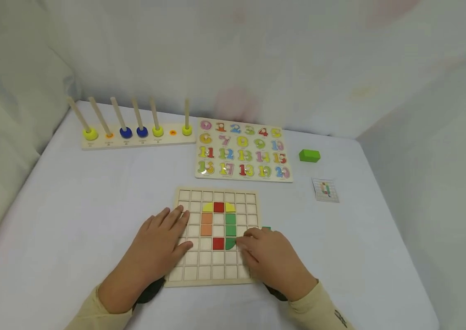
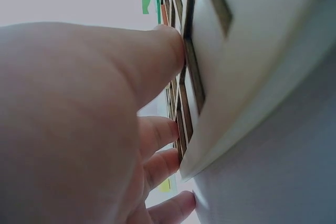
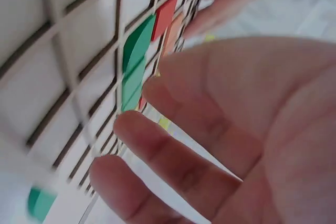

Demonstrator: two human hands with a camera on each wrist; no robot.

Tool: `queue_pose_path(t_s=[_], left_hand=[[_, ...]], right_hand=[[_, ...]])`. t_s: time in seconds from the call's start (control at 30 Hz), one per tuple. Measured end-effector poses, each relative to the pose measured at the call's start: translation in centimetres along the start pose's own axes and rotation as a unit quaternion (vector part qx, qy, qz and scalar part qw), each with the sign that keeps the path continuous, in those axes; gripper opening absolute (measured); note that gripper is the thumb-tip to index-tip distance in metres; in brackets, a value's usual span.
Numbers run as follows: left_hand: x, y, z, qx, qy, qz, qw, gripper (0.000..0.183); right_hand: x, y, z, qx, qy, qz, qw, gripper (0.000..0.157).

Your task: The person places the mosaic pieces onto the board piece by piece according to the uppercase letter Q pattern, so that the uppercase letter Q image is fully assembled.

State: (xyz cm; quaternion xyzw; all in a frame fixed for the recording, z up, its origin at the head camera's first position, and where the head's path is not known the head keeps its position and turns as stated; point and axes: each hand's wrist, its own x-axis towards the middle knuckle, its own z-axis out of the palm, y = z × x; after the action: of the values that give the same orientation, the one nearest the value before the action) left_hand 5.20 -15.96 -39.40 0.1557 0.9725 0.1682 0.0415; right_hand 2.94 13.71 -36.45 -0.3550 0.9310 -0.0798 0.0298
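Note:
A wooden grid board (image 1: 218, 273) lies flat with several coloured tiles in its cells. My left hand (image 1: 154, 243) rests on the board's left side, fingers extended, thumb on a cell. My right hand (image 1: 272, 256) is over the right side, its fingers loosely bent and fingertips beside a green rounded-corner tile (image 1: 230, 243); no tile shows gripped in the right wrist view. Left of that tile is a red square tile (image 1: 218, 243). Green square tiles (image 1: 230, 219), orange square tiles (image 1: 207, 218), another red tile and yellow rounded tiles (image 1: 208, 207) fill other cells.
A loose green piece (image 1: 266, 228) lies just off the board's right edge. Further right are a printed pattern card (image 1: 325, 190) and a green block (image 1: 309, 156). Behind stand a number puzzle (image 1: 243, 178) and a pegged counting stand (image 1: 138, 142) with rings. Curtains surround the table.

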Motion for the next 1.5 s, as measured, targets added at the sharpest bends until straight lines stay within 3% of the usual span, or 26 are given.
queue_pose_path(t_s=[0.27,0.47,0.73,1.07,1.37,1.5], left_hand=[[1.7,-1.5,1.0,0.009,0.005,-0.001,0.9999,0.074],[1.8,-2.2,1.3,0.012,0.011,0.001,0.9999,0.075],[-0.4,-2.1,0.3,0.017,0.013,-0.006,0.9998,0.076],[-2.3,-1.2,-1.1,0.009,0.004,-0.014,0.9999,0.077],[-2.4,-1.1,-0.7,0.006,0.017,-0.025,0.9995,0.075],[-1.8,-1.5,-0.2,0.006,0.018,-0.022,0.9996,0.074]], right_hand=[[-0.8,3.9,0.2,-0.008,0.053,0.136,0.989,0.024],[-1.3,5.1,0.1,-0.021,0.088,0.187,0.978,0.028],[-1.2,3.8,0.4,-0.021,0.08,0.192,0.978,0.028],[-1.4,2.5,0.9,-0.038,0.108,0.109,0.987,0.034],[-0.6,3.2,1.2,-0.034,0.124,0.129,0.983,0.026],[-0.5,2.8,1.3,0.004,0.13,0.143,0.981,0.021]])
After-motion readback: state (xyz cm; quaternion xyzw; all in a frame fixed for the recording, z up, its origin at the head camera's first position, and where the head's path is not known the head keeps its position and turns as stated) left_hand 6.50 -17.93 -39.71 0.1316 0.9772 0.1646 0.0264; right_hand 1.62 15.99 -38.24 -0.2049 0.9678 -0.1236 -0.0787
